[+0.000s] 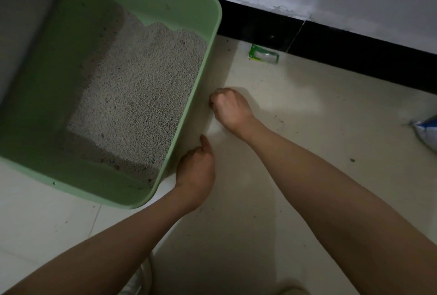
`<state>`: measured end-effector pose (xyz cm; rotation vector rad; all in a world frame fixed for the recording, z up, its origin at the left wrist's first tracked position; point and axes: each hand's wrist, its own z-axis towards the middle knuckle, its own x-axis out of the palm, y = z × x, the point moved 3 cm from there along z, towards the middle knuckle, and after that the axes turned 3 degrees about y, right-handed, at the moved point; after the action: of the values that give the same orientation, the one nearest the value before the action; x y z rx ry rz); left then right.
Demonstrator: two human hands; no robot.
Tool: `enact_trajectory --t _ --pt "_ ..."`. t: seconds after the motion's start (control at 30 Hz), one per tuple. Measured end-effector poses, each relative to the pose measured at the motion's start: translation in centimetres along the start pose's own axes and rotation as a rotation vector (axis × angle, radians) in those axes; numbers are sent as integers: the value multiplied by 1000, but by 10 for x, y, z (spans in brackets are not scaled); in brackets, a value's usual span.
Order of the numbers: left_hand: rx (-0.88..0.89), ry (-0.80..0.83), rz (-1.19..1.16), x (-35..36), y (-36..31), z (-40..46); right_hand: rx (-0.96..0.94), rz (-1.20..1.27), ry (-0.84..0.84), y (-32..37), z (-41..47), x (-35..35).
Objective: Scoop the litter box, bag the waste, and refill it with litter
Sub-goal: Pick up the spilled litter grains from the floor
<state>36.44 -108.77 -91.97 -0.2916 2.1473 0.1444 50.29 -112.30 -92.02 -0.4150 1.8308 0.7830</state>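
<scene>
You are gripping the pale green plastic litter box [201, 96] wall with both hands, left hand [196, 171] and right hand [230, 107], fingers curled on it. Tilting it risks the grey granular litter [139, 96] sliding and spilling onto the cream tile floor [307, 110].

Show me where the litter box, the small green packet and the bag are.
litter box [214, 41]: head view, right rim.
green packet [263, 55]: head view, middle.
bag [428, 132]: head view, visible corner at right edge.

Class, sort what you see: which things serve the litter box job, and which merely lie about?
Job:
green litter box
litter
blue and white bag, probably litter
left hand
right hand

Lying about:
small green packet
floor crumbs
</scene>
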Motion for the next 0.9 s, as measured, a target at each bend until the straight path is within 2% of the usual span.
enact_trajectory --t 0.1,0.23,0.4,0.47,0.63,0.77,0.9 --pt "32 -14 89 -1 2 -3 -7 -46 34 3 0 -1" --pt "61 8 136 -5 0 -5 -101 -53 -16 11 -4 -5" --pt "57 32 101 1 3 -10 -159 -69 92 3 -25 12" --pt "61 42 82 6 1 -15 -188 -48 50 -3 -37 19" --pt "84 35 94 2 3 -18 -36 144 -122 -18 -50 23" --pt "96 -46 217 -6 6 -15 34 119 -57 -14 -35 10" --pt "204 -200 257 -10 8 -8 62 58 -53 -6 -21 5"
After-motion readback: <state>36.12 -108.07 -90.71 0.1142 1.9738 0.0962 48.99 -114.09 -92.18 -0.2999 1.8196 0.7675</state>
